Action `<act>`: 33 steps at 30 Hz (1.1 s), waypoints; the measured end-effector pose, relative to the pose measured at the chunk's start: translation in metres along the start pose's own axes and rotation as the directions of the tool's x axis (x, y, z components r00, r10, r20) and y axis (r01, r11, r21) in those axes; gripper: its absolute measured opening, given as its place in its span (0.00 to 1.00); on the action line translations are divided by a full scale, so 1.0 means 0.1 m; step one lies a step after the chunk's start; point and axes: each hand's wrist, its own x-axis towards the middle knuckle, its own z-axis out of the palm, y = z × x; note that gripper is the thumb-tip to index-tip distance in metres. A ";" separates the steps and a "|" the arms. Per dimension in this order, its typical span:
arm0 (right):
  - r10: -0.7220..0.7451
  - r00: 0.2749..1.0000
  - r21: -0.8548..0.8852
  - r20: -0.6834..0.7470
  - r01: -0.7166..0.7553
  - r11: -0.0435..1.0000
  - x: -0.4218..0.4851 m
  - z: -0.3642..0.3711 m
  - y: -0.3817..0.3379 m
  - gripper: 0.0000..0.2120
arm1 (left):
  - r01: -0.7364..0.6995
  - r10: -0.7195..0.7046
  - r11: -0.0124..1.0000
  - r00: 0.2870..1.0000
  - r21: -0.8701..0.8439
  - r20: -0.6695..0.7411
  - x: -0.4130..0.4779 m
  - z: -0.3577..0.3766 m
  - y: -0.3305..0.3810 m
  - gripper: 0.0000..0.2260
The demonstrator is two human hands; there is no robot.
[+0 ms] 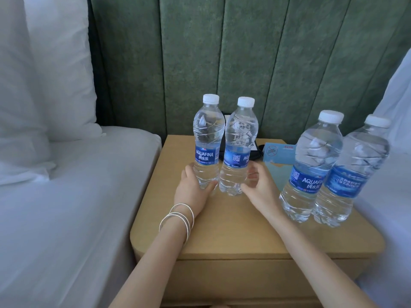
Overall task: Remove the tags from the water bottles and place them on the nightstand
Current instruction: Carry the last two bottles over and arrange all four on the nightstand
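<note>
Four clear plastic water bottles (311, 165) stand on the tan wooden nightstand (233, 230), no tags seen: task judged nearly done. Left hand (191, 187) grips the leftmost bottle (206, 138); right hand (260, 185) curls beside its neighbour (239, 141), hold unclear.

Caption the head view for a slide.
Left hand grips far-left clear plastic water bottle, right hand its neighbour, on tan wooden nightstand beside two more bottles.

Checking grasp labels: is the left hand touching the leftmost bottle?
Touching. The head view shows the left hand wrapped round the base of the leftmost bottle.
</note>
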 end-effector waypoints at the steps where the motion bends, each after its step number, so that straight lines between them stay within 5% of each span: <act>1: -0.007 0.999 0.036 0.051 0.005 0.999 0.00 0.00 -0.01 0.32 | -0.002 0.002 1.000 1.000 0.001 0.001 0.00 0.00 0.00 0.30; 4: -0.019 0.981 0.155 0.193 -0.011 0.988 -0.02 0.07 -0.03 0.40 | -0.006 0.006 1.000 1.000 -0.003 0.005 -0.01 0.00 0.00 0.30; 9: -0.032 0.998 0.054 0.062 0.029 0.998 0.10 0.13 -0.02 0.41 | -0.004 0.004 1.000 1.000 -0.006 0.006 0.00 0.00 -0.01 0.31; 16: -0.007 0.993 0.105 0.114 -0.005 0.994 0.13 0.15 0.03 0.40 | -0.003 0.003 1.000 1.000 0.010 0.010 0.02 0.00 -0.01 0.31; 26: -0.025 1.000 -0.048 -0.003 0.025 0.999 0.33 0.30 0.11 0.44 | 0.010 -0.011 0.998 1.000 0.057 0.024 0.28 0.01 -0.01 0.29; 33: -0.041 0.999 0.032 -0.012 0.041 0.999 0.57 0.42 0.15 0.42 | 0.021 -0.021 1.000 0.999 0.007 -0.039 0.53 0.10 -0.09 0.31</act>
